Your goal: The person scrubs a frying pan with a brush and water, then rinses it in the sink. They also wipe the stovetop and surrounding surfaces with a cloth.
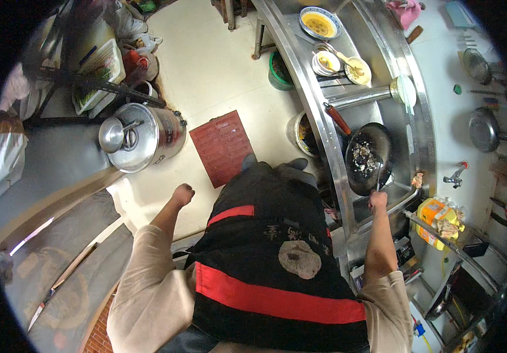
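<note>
A black wok [352, 176] with a red-brown wooden handle [338, 119] sits in the steel stove counter on the right. Small pale chopped pieces of food [364, 158] lie in it. My right hand [378, 200] is closed around the handle of a metal spatula or ladle [380, 174], whose head reaches into the wok; its exact shape is hard to make out. My left hand [184, 194] hangs over the floor at my left side, with its fingers curled and nothing visible in it. Far from the wok's rim, no contact of the left hand shows.
Beyond the wok stand bowls with yellow liquid [319, 24] and a bowl with a spoon [365, 74]. A lidded steel pot [141, 154] stands left, a red mat [218, 152] on the floor. A green bucket [275, 77] is under the counter's edge; a yellow oil jug [432, 220] sits right.
</note>
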`<action>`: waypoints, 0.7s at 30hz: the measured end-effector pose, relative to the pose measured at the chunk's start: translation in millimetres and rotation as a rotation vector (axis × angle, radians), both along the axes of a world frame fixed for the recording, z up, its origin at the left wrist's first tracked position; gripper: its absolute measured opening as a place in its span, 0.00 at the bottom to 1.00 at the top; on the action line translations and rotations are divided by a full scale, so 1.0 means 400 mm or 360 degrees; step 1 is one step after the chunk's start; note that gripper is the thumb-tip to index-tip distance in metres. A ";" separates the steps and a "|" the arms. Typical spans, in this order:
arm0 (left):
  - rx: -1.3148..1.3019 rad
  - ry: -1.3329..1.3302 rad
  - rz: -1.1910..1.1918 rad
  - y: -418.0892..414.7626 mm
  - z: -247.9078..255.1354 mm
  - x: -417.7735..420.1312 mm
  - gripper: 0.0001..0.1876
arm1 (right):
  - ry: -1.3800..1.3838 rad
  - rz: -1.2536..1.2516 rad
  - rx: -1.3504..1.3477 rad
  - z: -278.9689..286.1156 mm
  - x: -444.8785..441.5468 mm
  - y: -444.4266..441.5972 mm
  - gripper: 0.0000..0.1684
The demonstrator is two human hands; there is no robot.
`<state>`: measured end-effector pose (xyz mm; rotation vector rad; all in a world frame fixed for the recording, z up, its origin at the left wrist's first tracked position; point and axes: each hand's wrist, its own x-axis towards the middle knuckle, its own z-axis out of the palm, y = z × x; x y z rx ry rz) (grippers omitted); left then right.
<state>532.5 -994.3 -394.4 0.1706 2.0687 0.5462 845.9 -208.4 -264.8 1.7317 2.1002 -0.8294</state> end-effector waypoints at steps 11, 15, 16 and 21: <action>0.0134 -0.0460 0.0910 -0.018 0.010 0.107 0.13 | 0.0180 -0.0388 0.0026 0.186 -0.117 -0.136 0.19; 0.0225 -0.0597 0.1020 -0.006 -0.042 0.111 0.15 | 0.0221 -0.0488 0.0111 0.161 -0.116 -0.150 0.18; 0.0214 -0.0580 0.1029 -0.002 -0.032 0.113 0.15 | 0.0281 -0.0539 0.0086 0.152 -0.122 -0.163 0.17; 0.0359 -0.0751 0.0974 -0.041 -0.069 0.117 0.16 | 0.0265 -0.0428 0.0137 0.131 -0.078 -0.162 0.16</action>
